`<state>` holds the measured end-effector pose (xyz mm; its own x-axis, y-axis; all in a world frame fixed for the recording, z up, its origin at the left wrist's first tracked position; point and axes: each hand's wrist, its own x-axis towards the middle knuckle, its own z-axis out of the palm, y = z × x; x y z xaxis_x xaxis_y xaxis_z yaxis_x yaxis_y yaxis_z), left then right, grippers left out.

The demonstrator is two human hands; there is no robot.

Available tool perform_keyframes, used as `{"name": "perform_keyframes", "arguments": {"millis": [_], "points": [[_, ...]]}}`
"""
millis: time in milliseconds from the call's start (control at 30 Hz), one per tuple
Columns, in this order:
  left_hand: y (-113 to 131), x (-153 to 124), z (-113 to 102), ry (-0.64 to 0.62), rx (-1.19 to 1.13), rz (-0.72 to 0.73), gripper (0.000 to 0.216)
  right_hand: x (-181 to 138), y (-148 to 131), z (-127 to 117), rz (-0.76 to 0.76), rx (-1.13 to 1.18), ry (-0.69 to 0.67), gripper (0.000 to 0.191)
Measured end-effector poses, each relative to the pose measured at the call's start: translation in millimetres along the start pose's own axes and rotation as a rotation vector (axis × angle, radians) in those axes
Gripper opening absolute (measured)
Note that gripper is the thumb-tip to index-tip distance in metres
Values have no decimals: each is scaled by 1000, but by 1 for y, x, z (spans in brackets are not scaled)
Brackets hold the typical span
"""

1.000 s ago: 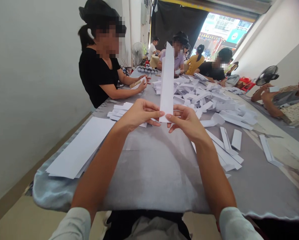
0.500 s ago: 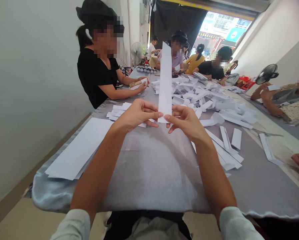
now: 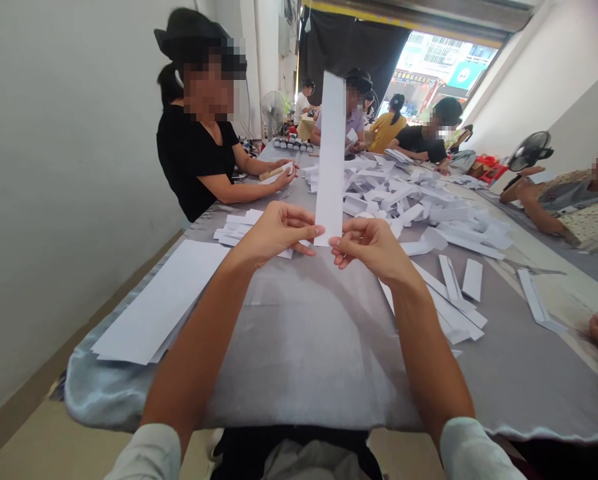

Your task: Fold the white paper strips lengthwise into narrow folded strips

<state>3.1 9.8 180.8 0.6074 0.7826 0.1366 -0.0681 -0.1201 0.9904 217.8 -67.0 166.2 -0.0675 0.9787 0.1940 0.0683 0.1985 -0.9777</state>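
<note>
A long white paper strip [image 3: 331,153] stands upright above the table, held at its lower end. My left hand [image 3: 286,230] pinches its lower left edge between thumb and fingers. At the lower right corner, my right hand [image 3: 366,245] has its thumb and fingertips closed on the paper. Below and left of my left forearm lies a stack of white paper sheets [image 3: 161,300]. Several folded paper pieces [image 3: 236,227] are partly hidden behind my left hand. More long folded strips [image 3: 446,307] lie to the right of my right wrist.
A large heap of folded white paper [image 3: 393,190] covers the middle of the grey-clothed table [image 3: 299,353]. Scissors [image 3: 541,271] lie at the right. A person in black [image 3: 199,153] works at the left side; other people sit around the far and right sides.
My right hand's fingers have curled in closer around the strip's lower corner. The strip leans slightly more to the left at its top. My left hand has hardly moved.
</note>
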Motion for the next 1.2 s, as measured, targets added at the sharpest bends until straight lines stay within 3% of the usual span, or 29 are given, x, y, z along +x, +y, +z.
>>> {"name": "perform_keyframes", "arguments": {"millis": [200,367,467,633,1000,1200], "points": [[-4,1,2,7,58,94,46,5,5,2,-39,8,59,58],[-7,1,2,33,88,156,40,8,7,-3,-35,-45,-5,54],[-8,2,2,43,79,156,39,9,10,-6,-46,-122,-24,47],[-11,4,4,98,48,140,44,13,17,-1,-75,-49,91,55],[-14,7,0,105,76,184,40,16,20,-2,-91,-112,2,50],[-18,9,1,100,55,164,42,18,23,1,-170,-47,113,50]]}}
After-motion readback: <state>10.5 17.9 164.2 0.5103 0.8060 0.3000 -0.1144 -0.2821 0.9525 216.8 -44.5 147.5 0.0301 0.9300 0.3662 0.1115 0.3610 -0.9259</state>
